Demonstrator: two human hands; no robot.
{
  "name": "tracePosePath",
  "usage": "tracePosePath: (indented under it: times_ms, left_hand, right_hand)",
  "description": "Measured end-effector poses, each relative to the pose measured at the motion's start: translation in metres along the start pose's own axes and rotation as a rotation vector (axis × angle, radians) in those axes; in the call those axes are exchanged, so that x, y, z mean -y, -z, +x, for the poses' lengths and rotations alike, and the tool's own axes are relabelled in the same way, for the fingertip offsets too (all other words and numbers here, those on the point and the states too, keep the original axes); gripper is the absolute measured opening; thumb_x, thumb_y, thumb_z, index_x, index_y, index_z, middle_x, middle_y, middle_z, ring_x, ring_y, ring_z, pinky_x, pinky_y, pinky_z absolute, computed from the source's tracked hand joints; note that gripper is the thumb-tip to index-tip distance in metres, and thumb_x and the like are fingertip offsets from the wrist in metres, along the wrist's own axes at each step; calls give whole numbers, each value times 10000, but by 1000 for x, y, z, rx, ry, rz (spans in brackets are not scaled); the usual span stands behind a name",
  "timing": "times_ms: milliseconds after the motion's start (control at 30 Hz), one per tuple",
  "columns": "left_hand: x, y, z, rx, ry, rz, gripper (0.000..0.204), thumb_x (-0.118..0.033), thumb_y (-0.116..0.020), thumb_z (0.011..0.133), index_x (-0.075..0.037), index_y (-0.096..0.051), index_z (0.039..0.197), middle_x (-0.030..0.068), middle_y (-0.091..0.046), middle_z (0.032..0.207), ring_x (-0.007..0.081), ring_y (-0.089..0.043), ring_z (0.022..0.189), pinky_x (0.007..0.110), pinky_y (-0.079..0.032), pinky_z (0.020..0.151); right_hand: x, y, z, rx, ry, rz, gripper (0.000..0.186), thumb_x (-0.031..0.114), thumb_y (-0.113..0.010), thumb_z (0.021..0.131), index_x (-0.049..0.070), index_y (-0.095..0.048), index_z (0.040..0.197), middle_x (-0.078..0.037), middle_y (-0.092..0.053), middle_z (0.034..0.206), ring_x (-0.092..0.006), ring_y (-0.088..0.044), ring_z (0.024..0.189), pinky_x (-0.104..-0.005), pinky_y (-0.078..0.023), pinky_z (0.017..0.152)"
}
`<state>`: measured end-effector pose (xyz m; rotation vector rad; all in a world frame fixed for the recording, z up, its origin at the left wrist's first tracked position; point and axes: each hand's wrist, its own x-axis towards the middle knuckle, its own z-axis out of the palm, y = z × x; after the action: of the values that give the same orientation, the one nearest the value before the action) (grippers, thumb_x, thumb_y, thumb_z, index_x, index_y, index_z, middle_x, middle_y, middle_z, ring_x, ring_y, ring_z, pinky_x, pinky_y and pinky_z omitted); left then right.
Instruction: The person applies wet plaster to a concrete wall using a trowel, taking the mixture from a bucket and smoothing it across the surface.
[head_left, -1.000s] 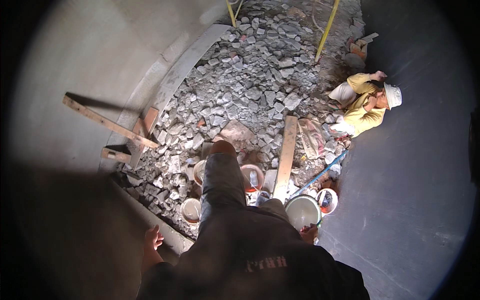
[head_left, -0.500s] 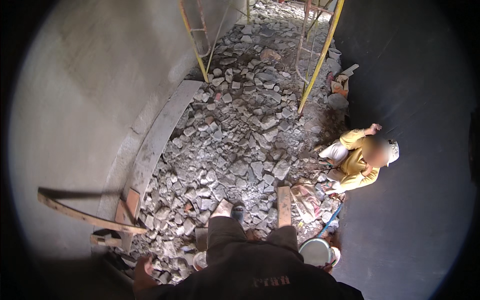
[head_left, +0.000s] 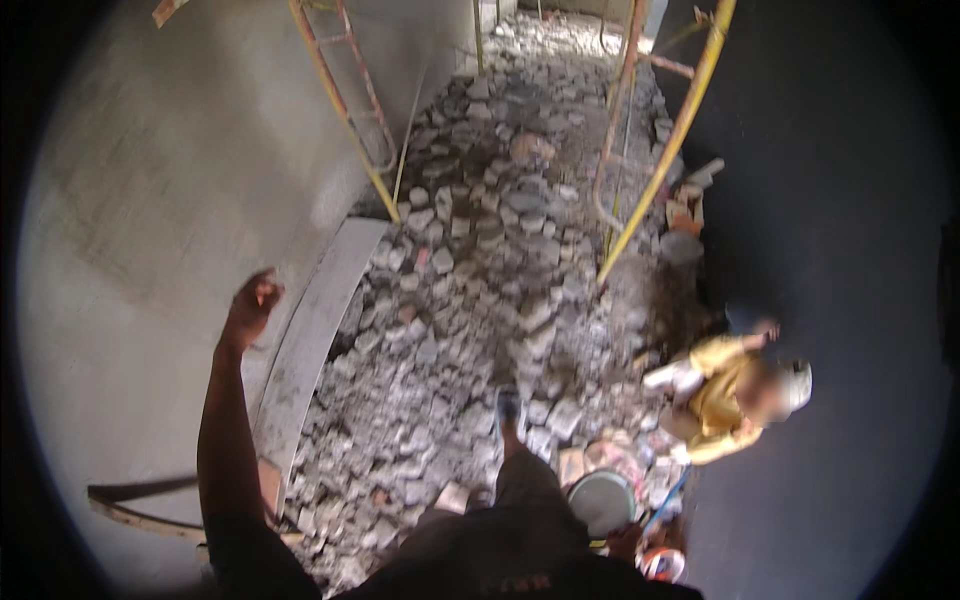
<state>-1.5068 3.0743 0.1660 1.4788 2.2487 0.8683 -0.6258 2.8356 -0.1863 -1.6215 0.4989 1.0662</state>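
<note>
Seen from above, the person's left hand point(head_left: 252, 303) is raised at the left of centre, its fingers curled loosely together and clamped on nothing, set against the grey plastered wall point(head_left: 150, 200) that fills the left of the frame; whether it touches the wall cannot be told. The left forearm runs down from it to the lower edge. The right hand is out of sight. Just right of the hand, a pale plank point(head_left: 315, 320) lies slanting along the foot of the wall, from the centre toward the lower left. Stone rubble point(head_left: 480, 280) covers the floor through the middle of the frame, up to the top edge. The person's foot point(head_left: 508, 408) stands on the rubble at lower centre. A yellow and orange scaffold frame point(head_left: 350, 110) leans at the upper left, and a second yellow pole point(head_left: 665, 150) slants at the upper right. At the right, a co-worker in a yellow shirt point(head_left: 720, 400) crouches beside the dark wall. A grey bucket point(head_left: 602, 500) sits at the lower centre right, just below that co-worker, with another small container point(head_left: 662, 565) near the lower edge.
</note>
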Motion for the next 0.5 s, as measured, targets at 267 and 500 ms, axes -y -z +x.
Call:
tracePosePath:
  times_ms: [267, 500]
  left_hand:
    - [21, -171, -5, 686, 420, 112, 583, -437, -717, 951, -57, -586, 1374, 130, -737, 1004, 265, -697, 942, 382, -550, 855]
    - [131, -226, -102, 960, 638, 111, 611, -474, -664, 985, -34, -579, 1399, 175, -724, 1231, 273, -698, 1138, 403, -536, 968]
  right_hand:
    - [-36, -194, 76, 163, -16, -52, 79, 177, -647, 831, 134, -582, 831, -9, -496, 613, -228, -449, 451, -421, -413, 462]
    - [-32, -442, 1, -16, 24, -98, 337, 95, -613, 867, 192, -395, 629, 32, -315, 497, -127, -334, 386, -335, -337, 419]
